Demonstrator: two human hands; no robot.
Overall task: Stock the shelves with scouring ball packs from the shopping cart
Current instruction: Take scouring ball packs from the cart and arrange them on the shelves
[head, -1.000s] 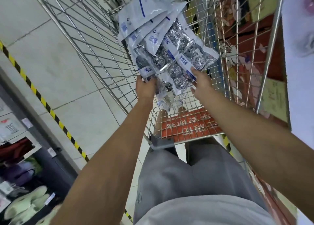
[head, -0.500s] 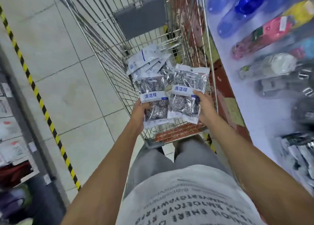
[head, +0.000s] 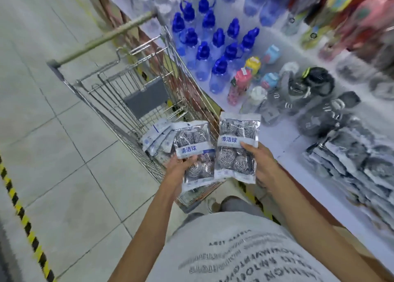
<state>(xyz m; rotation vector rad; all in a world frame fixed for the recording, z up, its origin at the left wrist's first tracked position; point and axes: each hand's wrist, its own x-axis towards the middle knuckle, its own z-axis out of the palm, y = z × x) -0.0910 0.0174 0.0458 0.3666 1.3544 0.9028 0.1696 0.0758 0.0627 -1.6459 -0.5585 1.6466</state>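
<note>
My left hand (head: pixel 178 173) grips a fanned bundle of scouring ball packs (head: pixel 193 151), clear bags of steel coils with a white and blue label, held over the near end of the wire shopping cart (head: pixel 119 102). A single scouring ball pack (head: pixel 236 147) is held upright in my right hand (head: pixel 263 166), just past the cart's right rim at the edge of the white shelf (head: pixel 283 138). A stack of the same packs (head: pixel 351 164) lies on the shelf to the right of that hand.
Blue-capped water bottles (head: pixel 215 47) stand in rows at the back of the shelf, coloured bottles (head: pixel 245 79) and dark grey items (head: pixel 309 98) nearer. The cart's handle (head: pixel 102 40) points away. A yellow-black floor stripe (head: pixel 19 209) runs on the left.
My view has swung right and up, from the cart toward the shelf. My right hand has separated one pack from the bundle and carried it right toward the shelf edge.
</note>
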